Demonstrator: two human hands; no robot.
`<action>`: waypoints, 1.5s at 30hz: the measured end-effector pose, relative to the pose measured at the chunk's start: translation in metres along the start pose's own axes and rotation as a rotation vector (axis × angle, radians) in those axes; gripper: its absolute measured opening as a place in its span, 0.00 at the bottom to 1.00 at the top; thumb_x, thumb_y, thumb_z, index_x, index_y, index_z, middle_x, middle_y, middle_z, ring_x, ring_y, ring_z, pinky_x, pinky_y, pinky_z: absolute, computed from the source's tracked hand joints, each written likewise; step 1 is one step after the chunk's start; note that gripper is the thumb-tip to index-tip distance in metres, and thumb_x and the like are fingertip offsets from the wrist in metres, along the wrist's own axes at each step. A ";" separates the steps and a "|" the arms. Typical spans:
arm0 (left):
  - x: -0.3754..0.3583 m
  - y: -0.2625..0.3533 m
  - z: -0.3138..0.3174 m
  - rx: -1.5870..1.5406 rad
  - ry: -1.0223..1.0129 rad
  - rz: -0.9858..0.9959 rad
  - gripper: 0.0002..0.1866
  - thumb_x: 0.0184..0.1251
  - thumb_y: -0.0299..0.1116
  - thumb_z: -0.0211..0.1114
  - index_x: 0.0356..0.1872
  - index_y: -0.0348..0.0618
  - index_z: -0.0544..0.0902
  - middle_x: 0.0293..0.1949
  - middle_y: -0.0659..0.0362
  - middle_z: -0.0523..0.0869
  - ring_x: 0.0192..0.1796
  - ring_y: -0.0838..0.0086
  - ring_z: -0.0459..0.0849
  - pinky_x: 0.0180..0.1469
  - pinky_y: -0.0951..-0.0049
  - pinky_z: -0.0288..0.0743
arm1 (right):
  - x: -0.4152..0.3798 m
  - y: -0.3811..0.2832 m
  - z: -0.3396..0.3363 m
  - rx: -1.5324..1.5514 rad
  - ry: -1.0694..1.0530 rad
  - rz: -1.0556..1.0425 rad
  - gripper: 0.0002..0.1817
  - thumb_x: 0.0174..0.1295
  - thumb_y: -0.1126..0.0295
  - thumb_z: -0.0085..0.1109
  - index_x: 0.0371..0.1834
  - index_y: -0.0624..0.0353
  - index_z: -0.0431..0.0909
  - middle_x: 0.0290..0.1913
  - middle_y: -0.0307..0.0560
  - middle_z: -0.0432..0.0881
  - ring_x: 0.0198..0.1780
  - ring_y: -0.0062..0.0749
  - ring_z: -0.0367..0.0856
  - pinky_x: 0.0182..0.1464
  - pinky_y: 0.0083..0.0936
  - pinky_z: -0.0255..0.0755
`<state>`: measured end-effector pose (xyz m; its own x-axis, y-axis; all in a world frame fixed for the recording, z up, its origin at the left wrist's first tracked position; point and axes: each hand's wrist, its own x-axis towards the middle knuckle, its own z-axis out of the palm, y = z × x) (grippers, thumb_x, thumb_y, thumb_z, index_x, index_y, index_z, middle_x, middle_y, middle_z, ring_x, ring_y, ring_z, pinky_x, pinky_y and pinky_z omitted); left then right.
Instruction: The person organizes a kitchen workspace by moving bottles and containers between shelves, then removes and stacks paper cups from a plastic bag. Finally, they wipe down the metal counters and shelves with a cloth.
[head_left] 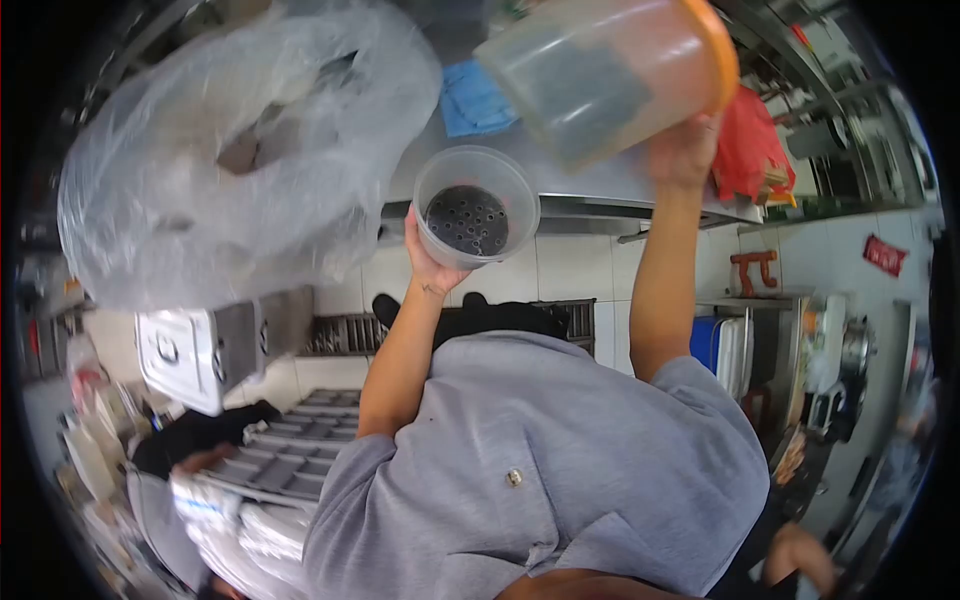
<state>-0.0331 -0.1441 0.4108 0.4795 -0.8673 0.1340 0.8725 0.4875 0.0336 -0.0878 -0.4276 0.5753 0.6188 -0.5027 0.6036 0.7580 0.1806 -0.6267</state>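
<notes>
While, in the head view, our left hand [436, 266] grasps a smooth, round plastic tub [523, 215] of dark, ring-dotted contents [467, 220], our right hand [686, 152] grips, near its orange rim [722, 60], a larger cloudy container [650, 75] beyond and right of the tub, long axis slanting leftward over the metal counter [600, 182].

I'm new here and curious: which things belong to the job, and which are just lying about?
Apparently part of the job:
clear tub, in left hand
orange-rimmed container, in right hand

Seemingly lying about:
blue item
red bag
large clear bag
</notes>
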 end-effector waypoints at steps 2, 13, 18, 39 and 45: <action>-0.018 -0.008 -0.024 -0.084 0.111 0.094 0.41 0.64 0.66 0.50 0.71 0.48 0.64 0.68 0.46 0.68 0.67 0.44 0.70 0.57 0.32 0.72 | -0.005 -0.005 -0.013 -0.097 -0.051 0.016 0.26 0.60 0.58 0.70 0.53 0.54 0.66 0.48 0.40 0.76 0.49 0.28 0.76 0.51 0.27 0.73; -0.205 -0.052 -0.129 -0.216 0.346 0.816 0.40 0.67 0.64 0.46 0.67 0.41 0.70 0.64 0.47 0.75 0.66 0.51 0.74 0.67 0.46 0.68 | -0.104 0.050 0.037 -0.686 -0.871 0.366 0.32 0.44 0.60 0.81 0.39 0.56 0.62 0.65 0.67 0.72 0.68 0.54 0.70 0.68 0.44 0.63; -0.274 -0.102 -0.182 -0.325 0.725 1.206 0.33 0.70 0.58 0.45 0.64 0.42 0.73 0.63 0.51 0.76 0.63 0.54 0.76 0.64 0.49 0.72 | -0.215 0.129 0.050 -0.788 -1.219 0.361 0.31 0.44 0.65 0.81 0.38 0.58 0.62 0.64 0.64 0.75 0.64 0.51 0.75 0.64 0.40 0.68; -0.301 -0.158 -0.334 -0.588 0.801 0.864 0.38 0.65 0.57 0.56 0.72 0.49 0.63 0.70 0.51 0.68 0.67 0.56 0.70 0.66 0.50 0.68 | -0.193 0.408 -0.050 -1.525 -0.429 0.037 0.29 0.52 0.56 0.76 0.43 0.65 0.69 0.57 0.63 0.75 0.60 0.44 0.75 0.59 0.32 0.68; -0.308 -0.162 -0.302 -0.572 0.924 0.894 0.37 0.65 0.56 0.56 0.72 0.49 0.64 0.69 0.51 0.68 0.66 0.56 0.71 0.65 0.50 0.70 | -0.126 0.470 -0.079 -1.730 -0.630 -0.387 0.32 0.56 0.70 0.65 0.64 0.66 0.64 0.61 0.62 0.68 0.65 0.52 0.67 0.66 0.42 0.64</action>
<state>-0.2936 0.0132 0.0654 0.5781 -0.1517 -0.8018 0.0541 0.9875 -0.1479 0.1743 -0.3461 0.1654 0.7668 0.1142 0.6316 0.0877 -0.9935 0.0732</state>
